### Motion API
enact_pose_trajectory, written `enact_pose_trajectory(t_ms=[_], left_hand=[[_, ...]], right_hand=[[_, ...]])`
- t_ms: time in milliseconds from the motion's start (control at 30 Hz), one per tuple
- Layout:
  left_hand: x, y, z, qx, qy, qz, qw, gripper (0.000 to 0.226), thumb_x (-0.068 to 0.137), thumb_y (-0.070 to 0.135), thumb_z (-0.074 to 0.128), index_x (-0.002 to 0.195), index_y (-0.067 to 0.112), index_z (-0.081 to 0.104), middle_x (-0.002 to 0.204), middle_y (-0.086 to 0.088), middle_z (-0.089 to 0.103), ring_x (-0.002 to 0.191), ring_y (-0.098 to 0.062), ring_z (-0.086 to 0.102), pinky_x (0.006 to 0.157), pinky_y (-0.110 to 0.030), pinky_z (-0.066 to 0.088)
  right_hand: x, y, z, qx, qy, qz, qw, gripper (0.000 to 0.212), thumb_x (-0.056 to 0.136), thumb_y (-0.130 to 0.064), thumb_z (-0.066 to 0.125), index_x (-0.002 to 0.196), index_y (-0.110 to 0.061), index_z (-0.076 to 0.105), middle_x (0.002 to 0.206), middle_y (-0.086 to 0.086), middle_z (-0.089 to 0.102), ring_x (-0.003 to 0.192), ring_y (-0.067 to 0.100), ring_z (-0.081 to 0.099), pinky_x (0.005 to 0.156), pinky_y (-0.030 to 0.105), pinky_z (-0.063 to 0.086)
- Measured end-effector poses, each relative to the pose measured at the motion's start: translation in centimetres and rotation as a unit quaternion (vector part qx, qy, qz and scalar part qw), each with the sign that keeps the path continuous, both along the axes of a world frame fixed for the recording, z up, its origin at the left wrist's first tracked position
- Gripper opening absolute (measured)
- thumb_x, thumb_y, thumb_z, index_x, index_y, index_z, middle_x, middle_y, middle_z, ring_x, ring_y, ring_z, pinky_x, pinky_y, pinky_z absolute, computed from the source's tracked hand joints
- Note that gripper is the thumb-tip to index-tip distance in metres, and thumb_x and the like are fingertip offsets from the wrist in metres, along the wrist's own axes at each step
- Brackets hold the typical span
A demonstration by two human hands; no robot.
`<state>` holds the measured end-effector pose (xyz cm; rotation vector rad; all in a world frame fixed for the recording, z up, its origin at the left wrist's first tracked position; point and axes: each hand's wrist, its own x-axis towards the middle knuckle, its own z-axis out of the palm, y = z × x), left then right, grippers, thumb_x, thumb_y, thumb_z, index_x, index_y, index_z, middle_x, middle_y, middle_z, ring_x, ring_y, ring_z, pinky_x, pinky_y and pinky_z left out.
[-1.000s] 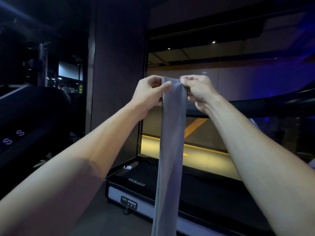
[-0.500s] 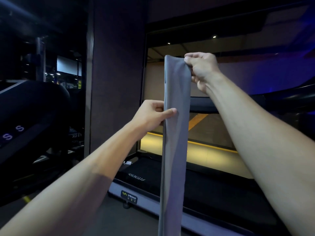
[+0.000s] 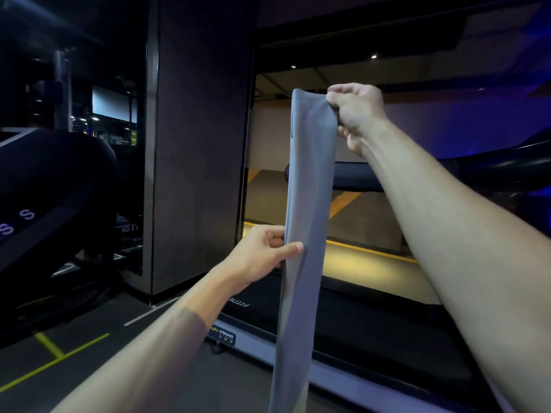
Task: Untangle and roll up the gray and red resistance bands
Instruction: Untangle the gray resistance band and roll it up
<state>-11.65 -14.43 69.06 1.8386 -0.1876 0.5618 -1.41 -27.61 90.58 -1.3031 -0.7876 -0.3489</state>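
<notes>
Both hands were clamped on the gray band (image 3: 310, 180), right hand (image 3: 356, 111) up top, left hand (image 3: 264, 251) pinching lower, so we figured it'd hang straight.

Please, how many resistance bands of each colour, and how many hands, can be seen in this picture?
Gray band: 1
Red band: 0 in view
Hands: 2, left hand and right hand, both holding the gray band
Total: 3
</notes>
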Motion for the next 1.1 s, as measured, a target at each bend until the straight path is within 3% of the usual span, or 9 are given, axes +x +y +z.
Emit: enact_pose_trajectory(t_ms=[233, 300, 500, 567, 667, 833, 933, 1000, 1100], left_hand=[[1.6, 0.8, -2.9, 0.102, 0.051, 0.038, 0.993, 0.021, 0.097, 0.016, 0.069, 0.118, 0.015, 0.074, 0.108, 0.008, 0.078, 0.104, -0.007, 0.073, 0.100, -0.038, 0.056], [2.2, 1.2, -3.4, 0.120, 0.052, 0.045, 0.990, 0.019, 0.097, 0.014, 0.069, 0.115, 0.014, 0.076, 0.105, 0.008, 0.079, 0.101, -0.007, 0.074, 0.097, -0.036, 0.058], [3.8, 2.5, -3.9, 0.165, 0.001, 0.110, 0.980, 0.013, 0.097, 0.013, 0.069, 0.104, 0.017, 0.080, 0.095, 0.010, 0.079, 0.091, -0.004, 0.075, 0.087, -0.039, 0.061], [4.2, 3.2, -4.1, 0.197, -0.019, 0.139, 0.970, 0.011, 0.096, 0.017, 0.070, 0.100, 0.020, 0.080, 0.088, 0.010, 0.079, 0.084, -0.007, 0.075, 0.081, -0.042, 0.062], [4.6, 3.7, -4.5, 0.247, -0.068, 0.185, 0.949, 0.012, 0.092, 0.015, 0.069, 0.089, 0.021, 0.079, 0.075, 0.003, 0.074, 0.072, -0.017, 0.069, 0.067, -0.040, 0.057], [5.2, 3.4, -5.4, 0.274, -0.056, 0.197, 0.940, 0.011, 0.090, 0.015, 0.074, 0.095, 0.021, 0.082, 0.088, 0.008, 0.078, 0.084, -0.006, 0.072, 0.079, -0.035, 0.058], [5.2, 3.7, -6.0, 0.245, -0.065, 0.243, 0.936, 0.017, 0.089, 0.009, 0.071, 0.097, 0.019, 0.082, 0.091, 0.007, 0.079, 0.087, -0.006, 0.072, 0.084, -0.034, 0.058], [5.0, 3.7, -6.1, 0.209, -0.082, 0.252, 0.941, 0.022, 0.089, 0.004, 0.070, 0.098, 0.019, 0.082, 0.091, 0.010, 0.078, 0.086, -0.001, 0.073, 0.085, -0.031, 0.059], [4.7, 3.6, -6.0, 0.174, -0.112, 0.248, 0.946, 0.024, 0.088, 0.001, 0.068, 0.100, 0.017, 0.081, 0.088, 0.012, 0.077, 0.078, 0.001, 0.071, 0.075, -0.029, 0.060]], right_hand=[[0.5, -1.2, -0.4, 0.005, -0.012, -0.006, 1.000, 0.013, 0.097, -0.011, 0.066, 0.107, -0.017, 0.071, 0.105, 0.007, 0.075, 0.093, 0.018, 0.073, 0.067, 0.028, 0.058], [0.1, -2.1, -0.7, 0.008, -0.017, 0.006, 1.000, 0.016, 0.098, -0.012, 0.065, 0.113, -0.015, 0.070, 0.104, 0.005, 0.074, 0.089, 0.015, 0.072, 0.066, 0.027, 0.058], [-3.3, -7.2, -4.0, 0.001, -0.037, 0.105, 0.994, 0.027, 0.103, -0.011, 0.057, 0.129, -0.007, 0.062, 0.078, -0.007, 0.067, 0.059, 0.001, 0.059, 0.062, 0.024, 0.052], [-5.2, -9.7, -6.4, -0.012, -0.039, 0.138, 0.990, 0.025, 0.105, -0.011, 0.053, 0.128, -0.010, 0.060, 0.074, -0.010, 0.067, 0.058, 0.000, 0.056, 0.061, 0.022, 0.051], [-7.4, -12.5, -10.8, -0.023, -0.030, 0.194, 0.980, 0.029, 0.097, -0.014, 0.058, 0.126, -0.014, 0.063, 0.087, 0.000, 0.069, 0.067, 0.006, 0.063, 0.061, 0.024, 0.056], [-5.3, -12.0, -14.7, 0.004, 0.076, 0.190, 0.979, 0.027, 0.097, -0.011, 0.057, 0.122, -0.014, 0.066, 0.081, -0.004, 0.071, 0.066, 0.005, 0.065, 0.057, 0.021, 0.055], [-5.0, -11.8, -18.1, -0.099, 0.145, 0.230, 0.957, 0.041, 0.083, -0.017, 0.067, 0.123, -0.014, 0.069, 0.089, 0.000, 0.074, 0.073, 0.008, 0.067, 0.061, 0.021, 0.057], [-5.1, -11.7, -21.1, -0.230, 0.188, 0.289, 0.910, 0.050, 0.080, -0.012, 0.075, 0.129, -0.016, 0.068, 0.091, 0.005, 0.072, 0.074, 0.014, 0.066, 0.063, 0.026, 0.055], [-3.5, -10.3, -25.0, -0.306, 0.253, 0.298, 0.868, 0.056, 0.079, -0.018, 0.074, 0.134, -0.019, 0.064, 0.085, 0.002, 0.067, 0.068, 0.013, 0.057, 0.060, 0.025, 0.048]])
